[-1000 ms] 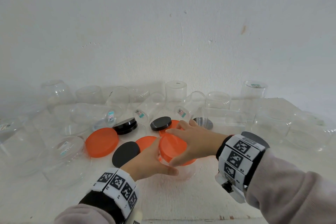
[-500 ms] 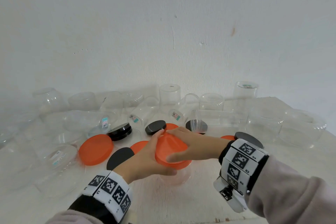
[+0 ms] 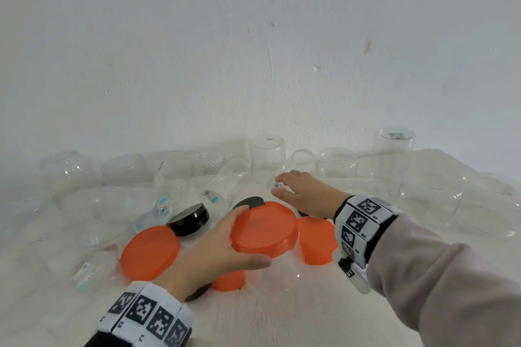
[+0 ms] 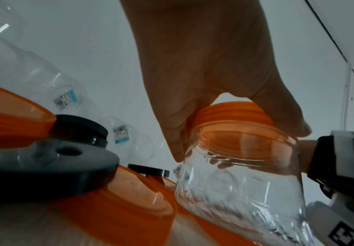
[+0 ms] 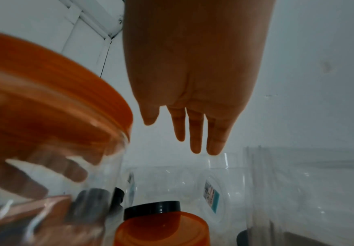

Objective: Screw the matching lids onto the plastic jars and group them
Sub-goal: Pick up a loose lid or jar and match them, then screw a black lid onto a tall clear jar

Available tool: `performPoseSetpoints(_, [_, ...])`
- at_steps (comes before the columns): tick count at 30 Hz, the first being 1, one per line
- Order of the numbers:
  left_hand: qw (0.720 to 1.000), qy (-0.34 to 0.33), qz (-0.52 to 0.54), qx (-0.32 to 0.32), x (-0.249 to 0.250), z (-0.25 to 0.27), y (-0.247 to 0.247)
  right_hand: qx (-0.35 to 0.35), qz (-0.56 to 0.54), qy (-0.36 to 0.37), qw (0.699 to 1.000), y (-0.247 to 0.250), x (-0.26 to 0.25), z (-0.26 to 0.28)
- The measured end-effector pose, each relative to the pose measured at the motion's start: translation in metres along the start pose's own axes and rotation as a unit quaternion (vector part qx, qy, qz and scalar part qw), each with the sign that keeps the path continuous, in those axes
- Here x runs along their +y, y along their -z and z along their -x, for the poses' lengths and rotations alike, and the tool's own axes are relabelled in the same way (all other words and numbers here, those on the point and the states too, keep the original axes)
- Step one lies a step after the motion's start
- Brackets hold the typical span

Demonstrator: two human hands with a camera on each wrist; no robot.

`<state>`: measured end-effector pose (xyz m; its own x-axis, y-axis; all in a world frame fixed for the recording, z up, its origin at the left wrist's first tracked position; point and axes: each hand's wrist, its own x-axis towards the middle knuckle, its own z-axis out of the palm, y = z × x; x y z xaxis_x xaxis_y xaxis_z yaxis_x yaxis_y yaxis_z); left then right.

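Observation:
A clear plastic jar (image 4: 245,186) with a wide orange lid (image 3: 263,229) is tilted above the table. My left hand (image 3: 245,236) grips it round the lid's rim and the jar's neck, also clear in the left wrist view (image 4: 224,126). My right hand (image 3: 282,186) is off the lid, stretched toward the back with straight fingers (image 5: 195,133) and holding nothing. Its fingertips are close to a clear jar lying on its side (image 3: 298,158); whether they touch it is unclear.
Loose orange lids (image 3: 150,252) (image 3: 317,239) (image 3: 228,280) and black lids (image 3: 191,218) (image 3: 248,201) lie round the hands. Several clear jars (image 3: 267,155) (image 3: 393,149) (image 3: 222,189) stand or lie along the white wall. The white table (image 3: 282,318) shows bare surface toward me.
My right hand has let go of the orange lid and moved away toward the jars at the back. My left hand now holds the lidded jar alone, lifted and tilted.

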<state>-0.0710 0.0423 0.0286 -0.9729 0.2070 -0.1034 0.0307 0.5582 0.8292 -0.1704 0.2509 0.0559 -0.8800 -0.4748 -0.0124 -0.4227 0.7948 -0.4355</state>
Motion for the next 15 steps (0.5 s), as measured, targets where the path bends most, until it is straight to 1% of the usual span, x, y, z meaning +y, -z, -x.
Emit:
performPoseSetpoints(3, [1.0, -0.004, -0.005, 0.019, -0.004, -0.005, 0.02, 0.017, 0.111, 0.006, 0.994, -0.005, -0.003, -0.024])
performPoseSetpoints(6, [0.999, 0.003, -0.007, 0.041, -0.007, -0.01, 0.036, 0.027, 0.229, 0.002, 0.973, -0.016, -0.005, -0.046])
performPoseSetpoints(8, [0.998, 0.017, -0.011, 0.058, -0.009, -0.016, 0.044, 0.018, 0.292, -0.015, 0.956, -0.023, -0.005, -0.058])
performPoseSetpoints(12, [0.994, 0.024, -0.017, 0.106, -0.008, -0.028, 0.054, -0.009, 0.37, -0.043, 0.928, -0.03, -0.005, -0.075])
performPoseSetpoints(15, [0.99, 0.017, -0.014, 0.136, -0.008, -0.037, 0.06, -0.02, 0.397, -0.052, 0.916, -0.029, -0.002, -0.083])
